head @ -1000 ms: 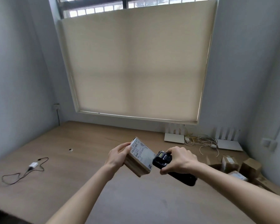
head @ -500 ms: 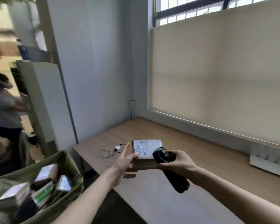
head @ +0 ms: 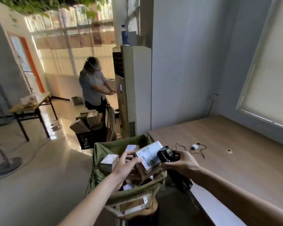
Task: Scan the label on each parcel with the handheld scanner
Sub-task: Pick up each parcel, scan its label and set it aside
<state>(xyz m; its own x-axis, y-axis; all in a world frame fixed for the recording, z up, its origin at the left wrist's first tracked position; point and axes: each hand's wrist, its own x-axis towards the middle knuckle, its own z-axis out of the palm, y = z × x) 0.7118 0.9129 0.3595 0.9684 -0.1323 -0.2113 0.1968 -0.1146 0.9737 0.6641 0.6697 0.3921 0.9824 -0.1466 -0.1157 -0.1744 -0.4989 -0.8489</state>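
Observation:
A brown parcel point(head: 149, 154) with a white label facing up sits tilted at the top of the green sack point(head: 121, 146), over the other parcels inside. My left hand point(head: 127, 163) reaches over the sack, its fingers stretched out and touching the parcel's left edge. My right hand point(head: 180, 162) grips the black handheld scanner point(head: 166, 154) just right of the parcel, head up, with its handle hanging below the hand. Two more labelled parcels point(head: 109, 161) lie in the sack to the left.
The sack hangs on a frame at the corner of a wooden table point(head: 235, 152), where a charger and cable point(head: 194, 146) lie. Beyond stand a tall air conditioner point(head: 134, 88), another person point(head: 93, 85) and a black crate point(head: 90, 139) with parcels. A fan base point(head: 6, 165) sits left.
My view has swung left from the window to the sack. The parcel has moved from above the table down onto the sack, and my left hand's fingers have spread off it.

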